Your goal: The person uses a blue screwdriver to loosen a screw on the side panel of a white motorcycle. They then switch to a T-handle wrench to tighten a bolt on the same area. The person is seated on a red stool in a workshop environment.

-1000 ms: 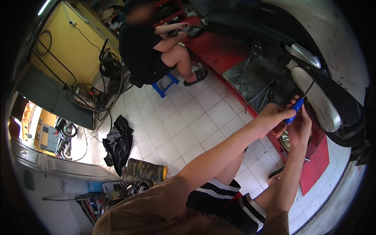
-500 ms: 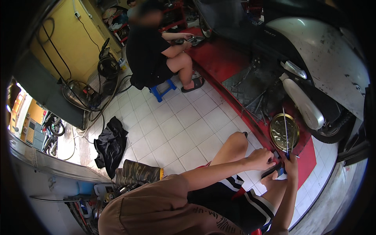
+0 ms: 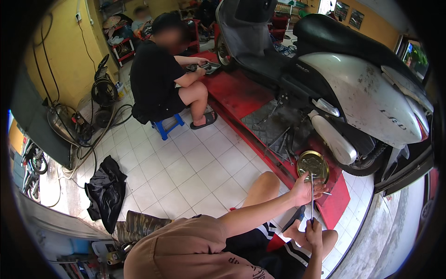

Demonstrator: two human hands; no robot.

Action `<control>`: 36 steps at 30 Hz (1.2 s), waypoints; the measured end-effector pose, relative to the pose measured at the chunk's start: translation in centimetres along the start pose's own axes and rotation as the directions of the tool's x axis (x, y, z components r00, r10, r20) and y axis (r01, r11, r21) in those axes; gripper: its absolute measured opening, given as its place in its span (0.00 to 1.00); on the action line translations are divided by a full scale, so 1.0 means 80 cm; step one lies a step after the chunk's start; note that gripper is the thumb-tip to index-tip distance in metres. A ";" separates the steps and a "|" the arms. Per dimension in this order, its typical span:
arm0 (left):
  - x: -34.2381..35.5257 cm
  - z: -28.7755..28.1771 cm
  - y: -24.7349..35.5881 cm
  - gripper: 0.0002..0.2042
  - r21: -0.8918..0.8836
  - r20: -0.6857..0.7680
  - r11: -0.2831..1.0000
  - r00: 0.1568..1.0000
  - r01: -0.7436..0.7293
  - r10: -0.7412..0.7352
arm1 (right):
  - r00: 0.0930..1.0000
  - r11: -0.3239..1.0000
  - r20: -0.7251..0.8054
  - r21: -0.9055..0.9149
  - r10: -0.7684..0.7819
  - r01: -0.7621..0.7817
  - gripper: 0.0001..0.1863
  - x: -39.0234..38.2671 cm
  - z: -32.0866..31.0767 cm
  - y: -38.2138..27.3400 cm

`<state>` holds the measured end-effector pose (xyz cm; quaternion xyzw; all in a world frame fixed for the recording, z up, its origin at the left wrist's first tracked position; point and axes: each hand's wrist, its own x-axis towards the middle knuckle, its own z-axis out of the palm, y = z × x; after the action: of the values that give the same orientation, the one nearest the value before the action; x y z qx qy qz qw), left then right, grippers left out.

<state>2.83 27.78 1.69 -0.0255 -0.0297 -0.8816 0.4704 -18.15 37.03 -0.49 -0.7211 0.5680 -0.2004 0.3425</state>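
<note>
My right hand (image 3: 314, 232) is closed round the lower end of a long, thin metal rod (image 3: 312, 208), which points away from me. Farther along the rod, my left hand (image 3: 304, 191) has its fingers stretched out, palm partly showing, with the rod passing at or over them. A short silver piece sticks out beyond those fingertips; I cannot tell whether it is held. Just past the left hand lies a round, gold-rimmed metal tray (image 3: 326, 163) on the red platform, its contents too blurred to name.
A scooter (image 3: 357, 88) stands on the red platform (image 3: 341, 197), with tools on a dark metal plate (image 3: 260, 122). Another person (image 3: 155, 76) sits on a blue stool (image 3: 166, 128), holding a small tray. Black cloth (image 3: 108, 188) lies on the tiles, with hoses (image 3: 104, 135) by the wall.
My view has swung up and to the right, showing more of the scooter. My left hand has opened and reached forward along the rod; my right hand still grips its lower end.
</note>
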 end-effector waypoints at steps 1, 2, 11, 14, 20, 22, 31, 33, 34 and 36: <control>-0.002 -0.004 0.004 0.34 0.019 -0.034 0.999 0.999 -0.041 0.042 | 0.998 0.997 0.024 -0.037 -0.063 0.064 0.15 0.004 0.002 -0.017; -0.003 -0.006 0.006 0.33 0.042 -0.068 0.996 0.994 -0.078 0.081 | 0.991 0.988 0.090 0.110 0.101 -0.111 0.13 0.009 -0.002 -0.035; 0.041 -0.058 0.037 0.29 0.398 -0.604 0.917 0.741 -0.040 0.294 | 0.990 0.994 0.116 -0.061 -0.079 0.086 0.16 0.182 -0.050 0.025; 0.057 -0.090 0.042 0.28 0.316 -0.819 0.918 0.557 0.241 0.135 | 0.966 0.975 0.170 -0.142 0.195 -0.172 0.11 0.220 -0.076 0.062; 0.127 -0.120 0.077 0.19 0.507 -0.781 0.797 0.566 0.329 0.263 | 0.913 0.913 -0.103 -0.072 0.394 -0.402 0.16 0.226 -0.072 0.173; 0.147 -0.139 0.096 0.15 0.582 -0.747 0.742 0.580 0.333 0.325 | 0.894 0.908 -0.200 -0.039 0.402 -0.417 0.19 0.232 -0.060 0.190; 0.218 -0.208 0.007 0.13 0.715 -0.621 0.569 0.742 0.406 0.251 | 0.985 0.998 -0.172 0.061 0.011 -0.001 0.22 0.264 -0.024 0.130; 0.229 -0.210 -0.006 0.08 0.817 -0.556 0.478 0.657 0.322 0.509 | 0.983 0.994 -0.145 0.000 -0.112 0.113 0.30 0.255 -0.019 0.120; 0.225 -0.224 0.016 0.09 0.787 -0.571 0.549 0.669 0.281 0.476 | 0.991 0.994 -0.071 -0.004 -0.113 0.113 0.31 0.256 -0.010 0.113; 0.230 -0.226 0.020 0.09 0.717 -0.602 0.652 0.691 0.247 0.400 | 0.992 0.994 0.079 -0.040 -0.094 0.097 0.32 0.250 -0.011 0.130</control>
<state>-6.38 10.29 -14.99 0.5167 -0.2051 -0.6993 0.4494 -20.36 16.39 -9.42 -0.7620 0.5234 -0.1763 0.3382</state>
